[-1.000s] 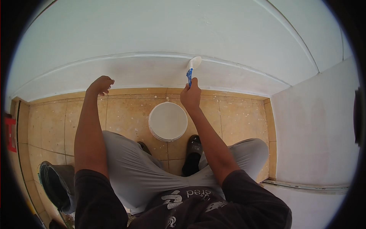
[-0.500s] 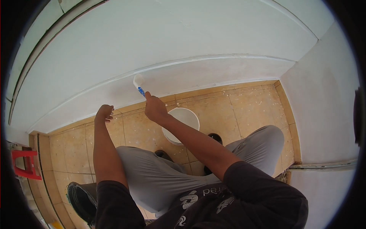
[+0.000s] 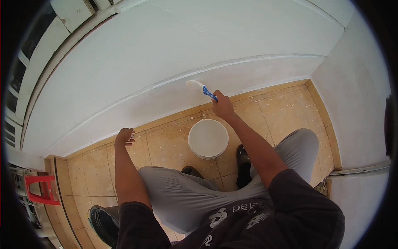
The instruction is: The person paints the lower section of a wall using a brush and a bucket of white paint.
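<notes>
My right hand [image 3: 223, 104] is wrapped round the blue handle of a paintbrush [image 3: 209, 93]. The brush's pale, paint-covered head lies against the lower band of the white wall [image 3: 166, 97], under a narrow ledge. Just below that hand, on the floor, stands a round white bucket [image 3: 208, 139] with whitish contents. My left hand [image 3: 125, 137] hangs near the foot of the wall, empty, its fingers loosely bent and apart.
Tan floor tiles [image 3: 166, 143] carry white paint spots. A dark bucket [image 3: 103, 224] lies at lower left, beside my left arm. Further left is a red plastic stool [image 3: 41, 190]. A side wall [image 3: 356, 91] closes off the right.
My right hand has carried the brush rightward along the wall band, and its head now points left. The white bucket is no longer covered by my forearm. The view has shifted slightly.
</notes>
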{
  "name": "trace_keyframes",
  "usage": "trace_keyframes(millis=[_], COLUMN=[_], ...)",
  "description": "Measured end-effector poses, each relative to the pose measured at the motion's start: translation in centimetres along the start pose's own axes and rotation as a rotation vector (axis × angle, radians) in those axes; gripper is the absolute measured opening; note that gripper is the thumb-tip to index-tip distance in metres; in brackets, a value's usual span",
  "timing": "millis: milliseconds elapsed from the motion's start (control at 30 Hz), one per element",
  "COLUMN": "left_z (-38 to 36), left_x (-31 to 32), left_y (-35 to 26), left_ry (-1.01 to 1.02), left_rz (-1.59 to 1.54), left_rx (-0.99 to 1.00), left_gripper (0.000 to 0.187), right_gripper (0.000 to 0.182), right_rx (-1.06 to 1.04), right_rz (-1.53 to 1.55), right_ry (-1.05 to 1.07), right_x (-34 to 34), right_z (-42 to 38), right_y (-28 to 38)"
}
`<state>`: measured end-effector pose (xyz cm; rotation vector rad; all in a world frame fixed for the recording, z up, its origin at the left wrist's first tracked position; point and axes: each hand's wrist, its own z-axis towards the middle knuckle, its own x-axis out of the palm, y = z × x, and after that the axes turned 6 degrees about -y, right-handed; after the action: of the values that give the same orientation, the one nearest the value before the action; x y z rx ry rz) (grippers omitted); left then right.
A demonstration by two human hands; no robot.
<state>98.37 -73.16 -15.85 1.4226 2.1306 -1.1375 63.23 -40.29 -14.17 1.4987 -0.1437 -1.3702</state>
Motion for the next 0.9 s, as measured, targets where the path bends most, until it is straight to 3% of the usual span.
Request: trace_keyframes(millis=[100,233,400,500,733,900], left_z=[-1.2,-1.8,-1.0,-0.3,-1.0,-2.1], left_x=[0.1,0.2,0.3,0.5,0.5,0.5], left_y=[-0.9,-1.4,-1.6,-2.1,-3.3,-3.8], left_ry=[-0.001,-0.013,-0.004,0.01,0.017,0.021], left_rz=[0.022,0.019,0.011,0.015,0.039,0.048], left_rx=[0.013,0.035,0.036,0.05,0.064,0.078], left_gripper=[0.04,0.039,0.038,0.037,0.036,0.036], right_gripper=[0.016,0.012,0.016,0.017,0.016,0.016], right_rx=[0.093,0.118,0.394,0.383,0.135,-0.049], right_rz=[0.008,-0.046,-0.13,-0.158,-0.081,0.014], right_ry=[-0.104,-0.429,-0.645,-0.6,-0.09,0.16], right_x=[-2.9,-6.9,-12.5,-12.4,-4.4,-2.9], right_z=[0.6,1.8,2.8,4.1,-0.1,-1.5], right_y=[-3.8,-9.6,-12.4,-11.8,-2.6,-0.6])
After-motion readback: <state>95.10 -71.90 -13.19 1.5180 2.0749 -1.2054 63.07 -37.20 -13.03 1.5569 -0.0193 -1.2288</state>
